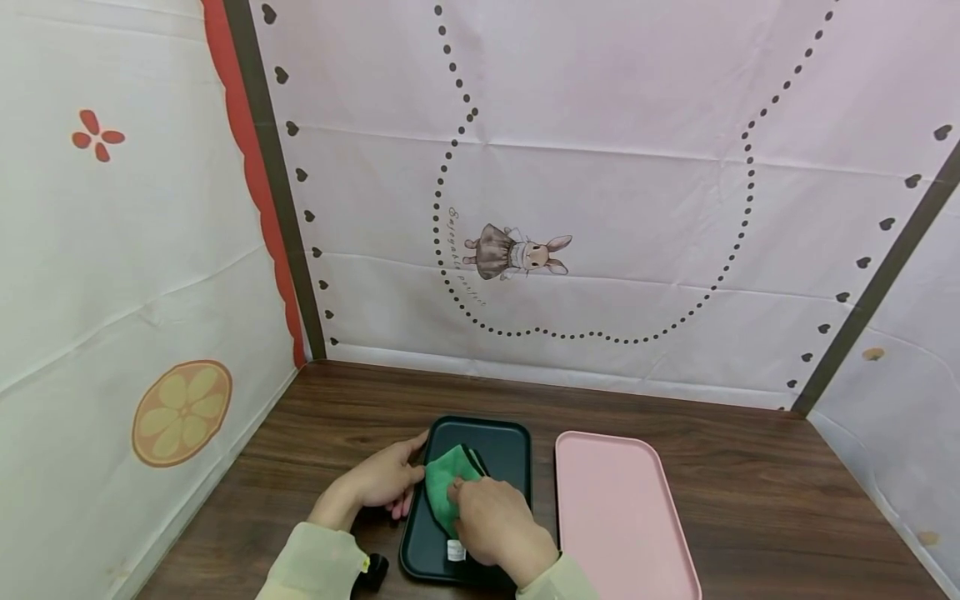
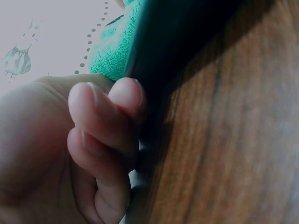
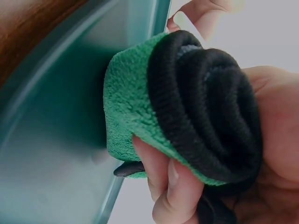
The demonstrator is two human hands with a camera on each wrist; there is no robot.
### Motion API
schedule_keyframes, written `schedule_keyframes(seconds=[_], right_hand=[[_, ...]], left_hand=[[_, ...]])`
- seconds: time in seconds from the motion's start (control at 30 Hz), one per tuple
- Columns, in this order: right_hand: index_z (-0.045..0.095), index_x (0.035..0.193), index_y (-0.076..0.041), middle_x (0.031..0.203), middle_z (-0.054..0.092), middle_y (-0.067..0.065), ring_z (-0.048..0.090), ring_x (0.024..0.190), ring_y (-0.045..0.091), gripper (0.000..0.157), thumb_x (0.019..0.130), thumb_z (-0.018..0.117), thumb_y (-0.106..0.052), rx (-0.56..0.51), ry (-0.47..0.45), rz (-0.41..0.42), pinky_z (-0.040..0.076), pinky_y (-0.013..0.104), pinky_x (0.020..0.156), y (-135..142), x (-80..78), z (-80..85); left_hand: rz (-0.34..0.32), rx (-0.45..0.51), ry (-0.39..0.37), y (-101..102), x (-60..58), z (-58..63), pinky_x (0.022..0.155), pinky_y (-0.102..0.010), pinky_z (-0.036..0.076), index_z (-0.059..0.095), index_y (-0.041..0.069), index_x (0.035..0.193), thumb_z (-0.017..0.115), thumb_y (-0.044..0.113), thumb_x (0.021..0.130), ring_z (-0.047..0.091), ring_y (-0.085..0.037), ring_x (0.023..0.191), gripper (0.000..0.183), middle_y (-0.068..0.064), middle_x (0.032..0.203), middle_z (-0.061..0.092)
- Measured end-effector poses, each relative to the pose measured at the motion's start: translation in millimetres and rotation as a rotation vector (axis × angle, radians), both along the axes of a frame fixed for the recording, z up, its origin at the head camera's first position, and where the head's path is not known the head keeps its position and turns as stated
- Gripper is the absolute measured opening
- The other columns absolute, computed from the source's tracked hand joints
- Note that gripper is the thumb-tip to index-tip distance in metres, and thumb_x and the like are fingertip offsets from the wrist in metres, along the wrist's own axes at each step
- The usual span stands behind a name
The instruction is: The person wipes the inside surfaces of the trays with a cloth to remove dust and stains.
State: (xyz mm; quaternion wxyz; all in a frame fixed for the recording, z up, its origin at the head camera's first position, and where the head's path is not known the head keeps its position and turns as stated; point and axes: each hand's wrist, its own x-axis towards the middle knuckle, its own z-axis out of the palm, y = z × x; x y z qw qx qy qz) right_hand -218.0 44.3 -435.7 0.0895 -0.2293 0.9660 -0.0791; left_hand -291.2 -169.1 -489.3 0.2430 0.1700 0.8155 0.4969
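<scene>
A folded green cloth point(image 1: 444, 487) with black edging lies over the dark teal tray point(image 1: 506, 446). My right hand point(image 1: 495, 521) grips the cloth against the tray's inner surface. Up close in the right wrist view, the cloth point(image 3: 128, 98) shows thick folded layers, with fingertips pinching its lower side. At the tray's left edge, my left hand point(image 1: 382, 475) holds the rim, thumb near the top and fingers along the outer side. In the left wrist view its curled fingers point(image 2: 93, 107) sit beside the tray wall. A small white label point(image 1: 456, 550) shows below the cloth.
A pink tray point(image 1: 622, 508) lies just right of the dark one on the brown wooden table point(image 1: 750, 475). A small black object point(image 1: 372, 573) is by the left sleeve. Printed fabric walls point(image 1: 600, 192) border the table at the back and both sides.
</scene>
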Motion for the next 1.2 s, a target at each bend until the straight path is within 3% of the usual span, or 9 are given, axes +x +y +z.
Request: schedule_keyframes(seconds=[0.2,0.6,1.2], right_hand=[[0.069,0.138,-0.028,0.144,0.065,-0.006,0.07,0.118,0.024,0.046,0.093,0.077,-0.026,0.002,-0.011,0.0,0.061,0.044,0.091,0.0,1.0,0.5],[0.068,0.137,-0.033,0.144,0.064,-0.01,0.071,0.114,0.023,0.046,0.093,0.078,-0.029,0.013,-0.033,0.003,0.062,0.042,0.086,0.1,3.1,0.1],[0.067,0.139,-0.032,0.147,0.062,-0.012,0.067,0.125,0.024,0.047,0.093,0.077,-0.029,-0.011,-0.069,0.011,0.058,0.044,0.099,1.3,6.1,1.3]], left_hand=[[-0.001,-0.003,0.003,0.2,0.0,0.3,0.043,-0.024,0.043,0.013,0.005,0.167,0.043,0.01,0.109,0.055,-0.011,0.04,0.065,-0.004,0.053,0.062],[-0.001,-0.001,0.003,0.3,0.4,0.2,0.043,-0.024,0.043,0.013,0.005,0.167,0.042,0.01,0.109,0.055,-0.011,0.04,0.065,-0.004,0.052,0.062],[0.013,-0.022,0.016,1.4,1.5,0.7,0.043,-0.024,0.044,0.013,0.003,0.166,0.043,0.01,0.109,0.055,-0.011,0.04,0.065,-0.004,0.053,0.062]])
